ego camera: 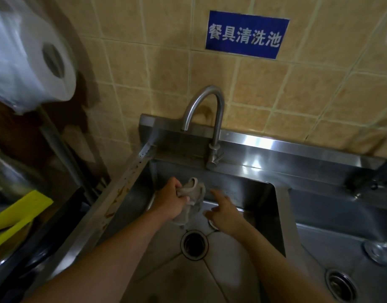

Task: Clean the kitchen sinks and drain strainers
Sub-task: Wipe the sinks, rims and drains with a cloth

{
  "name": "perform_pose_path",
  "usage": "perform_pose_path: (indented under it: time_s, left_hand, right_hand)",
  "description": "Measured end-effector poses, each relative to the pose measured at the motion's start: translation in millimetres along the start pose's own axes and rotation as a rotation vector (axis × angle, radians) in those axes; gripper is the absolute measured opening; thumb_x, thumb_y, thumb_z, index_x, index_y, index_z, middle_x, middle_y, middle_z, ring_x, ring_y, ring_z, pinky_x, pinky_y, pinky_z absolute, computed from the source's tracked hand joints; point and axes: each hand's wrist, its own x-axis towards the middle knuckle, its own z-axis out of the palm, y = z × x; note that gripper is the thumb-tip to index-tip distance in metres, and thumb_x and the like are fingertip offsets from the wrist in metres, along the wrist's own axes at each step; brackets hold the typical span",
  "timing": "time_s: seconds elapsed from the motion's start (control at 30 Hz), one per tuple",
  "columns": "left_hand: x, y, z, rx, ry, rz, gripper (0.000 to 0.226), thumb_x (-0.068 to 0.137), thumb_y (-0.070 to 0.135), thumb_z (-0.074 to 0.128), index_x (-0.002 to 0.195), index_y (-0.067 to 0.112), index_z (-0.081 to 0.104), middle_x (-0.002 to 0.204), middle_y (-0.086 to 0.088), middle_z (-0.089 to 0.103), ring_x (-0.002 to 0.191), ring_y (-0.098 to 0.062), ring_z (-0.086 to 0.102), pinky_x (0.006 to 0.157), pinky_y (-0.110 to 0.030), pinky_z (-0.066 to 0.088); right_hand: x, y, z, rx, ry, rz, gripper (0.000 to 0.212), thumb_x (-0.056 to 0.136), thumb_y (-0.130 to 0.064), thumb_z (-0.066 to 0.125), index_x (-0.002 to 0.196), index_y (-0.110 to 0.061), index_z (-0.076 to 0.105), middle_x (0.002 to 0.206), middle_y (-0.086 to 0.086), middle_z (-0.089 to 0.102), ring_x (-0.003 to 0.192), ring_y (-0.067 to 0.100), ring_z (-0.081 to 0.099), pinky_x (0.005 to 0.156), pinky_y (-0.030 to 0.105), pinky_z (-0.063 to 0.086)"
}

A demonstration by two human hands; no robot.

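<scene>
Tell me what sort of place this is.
Probably a commercial or canteen kitchen's dishwashing station: a stainless double sink with a gooseneck faucet, a blue wall sign in Chinese characters, and tiled walls.

2 sinks (221,270) (341,215), 2 drains (194,243) (341,284), 1 faucet (210,119), 1 cloth (193,200), 2 hands (170,200) (226,213).

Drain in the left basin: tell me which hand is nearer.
Right. The right hand hovers just above-right of the drain; the left hand, gripping the rag, is farther up-left.

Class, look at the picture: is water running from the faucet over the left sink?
No. The faucet spout shows no stream, and the left hand grips the cloth below it.
</scene>
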Motion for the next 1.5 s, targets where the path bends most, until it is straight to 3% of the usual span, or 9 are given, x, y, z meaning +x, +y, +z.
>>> perform_pose_path:
  time_s: [0.1, 0.27, 0.37, 0.63, 0.7, 0.8, 1.07, 1.2, 1.5]
  left_hand:
    - [15, 3, -1, -0.024, -0.042, -0.001, 0.015, 0.091, 0.019, 0.061, 0.098, 0.018, 0.047, 0.091, 0.001, 0.054, 0.089, -0.018, 0.056, 0.073, -0.03, 0.045]
    - [43, 11, 3, -0.168, -0.245, 0.054, 0.006, 0.093, 0.013, 0.057, 0.094, 0.016, 0.051, 0.1, -0.011, 0.061, 0.095, -0.025, 0.058, 0.084, -0.038, 0.047]
    - [50, 15, 14, -0.44, -0.422, -0.047, 0.019, 0.097, 0.008, 0.049, 0.115, 0.01, 0.055, 0.115, -0.019, 0.063, 0.106, -0.033, 0.061, 0.095, -0.046, 0.049]
    - [93, 22, 54, -0.338, -0.66, 0.003, 0.019, 0.09, 0.014, 0.053, 0.094, 0.029, 0.066, 0.095, 0.001, 0.069, 0.09, -0.013, 0.064, 0.065, -0.029, 0.05]
    - [110, 24, 65, -0.258, -0.529, 0.09, 0.023, 0.086, 0.01, 0.058, 0.079, 0.031, 0.063, 0.081, 0.009, 0.063, 0.083, -0.011, 0.061, 0.066, -0.028, 0.048]
    - [136, 18, 76, -0.067, -0.349, 0.178, 0.03, 0.083, 0.009, 0.064, 0.096, 0.033, 0.052, 0.09, 0.017, 0.05, 0.09, -0.013, 0.055, 0.077, -0.028, 0.044]
    - [155, 11, 88, 0.227, -0.169, 0.425, 0.039, 0.086, 0.012, 0.059, 0.122, 0.027, 0.052, 0.125, 0.003, 0.045, 0.109, -0.018, 0.051, 0.093, -0.038, 0.047]
    - [158, 3, 99, 0.386, -0.098, 0.429, 0.043, 0.088, 0.012, 0.058, 0.127, 0.026, 0.047, 0.13, 0.004, 0.04, 0.116, -0.016, 0.046, 0.095, -0.032, 0.044]
    - [178, -6, 110, 0.776, -0.029, 0.389, 0.054, 0.085, 0.018, 0.064, 0.134, 0.023, 0.041, 0.138, 0.001, 0.041, 0.128, -0.019, 0.037, 0.105, -0.031, 0.031]
  right_hand:
    - [8, -13, 4, 0.32, -0.004, 0.008, 0.06, 0.088, -0.001, 0.059, 0.132, -0.037, 0.038, 0.127, -0.004, 0.052, 0.101, 0.011, 0.057, 0.065, 0.009, 0.045]
    - [17, -25, 14, 0.776, 0.054, 0.133, 0.067, 0.093, -0.007, 0.055, 0.139, -0.049, 0.03, 0.115, -0.011, 0.054, 0.108, 0.022, 0.057, 0.083, 0.04, 0.054]
    - [24, -25, 18, 0.821, 0.172, 0.142, 0.077, 0.091, -0.004, 0.059, 0.145, -0.044, 0.02, 0.109, -0.017, 0.053, 0.096, 0.014, 0.061, 0.07, 0.027, 0.057]
    - [62, 16, 6, 0.687, 0.641, 0.245, 0.044, 0.086, 0.007, 0.057, 0.103, -0.032, 0.052, 0.098, -0.011, 0.057, 0.105, 0.019, 0.058, 0.097, 0.039, 0.049]
    - [73, 33, -2, 0.62, 0.702, 0.287, 0.042, 0.085, 0.006, 0.057, 0.11, -0.027, 0.052, 0.101, -0.009, 0.058, 0.101, 0.015, 0.056, 0.095, 0.033, 0.047]
    - [95, 52, -21, 0.453, 0.749, 0.279, 0.045, 0.084, 0.006, 0.057, 0.123, -0.014, 0.048, 0.106, 0.0, 0.057, 0.099, 0.015, 0.054, 0.09, 0.026, 0.042]
    - [186, 72, -47, 0.073, 0.695, -0.059, 0.038, 0.09, -0.006, 0.053, 0.123, -0.024, 0.044, 0.127, 0.012, 0.042, 0.103, 0.035, 0.055, 0.073, 0.044, 0.056]
    - [218, 95, -26, -0.628, 0.578, -0.033, 0.05, 0.088, -0.041, 0.055, 0.136, -0.031, 0.046, 0.148, 0.011, 0.027, 0.133, 0.036, 0.029, 0.106, 0.047, 0.029]
    - [229, 125, -31, -0.813, 0.47, -0.049, 0.07, 0.084, -0.056, 0.056, 0.144, -0.039, 0.025, 0.153, 0.006, 0.013, 0.136, 0.033, 0.022, 0.113, 0.047, 0.022]
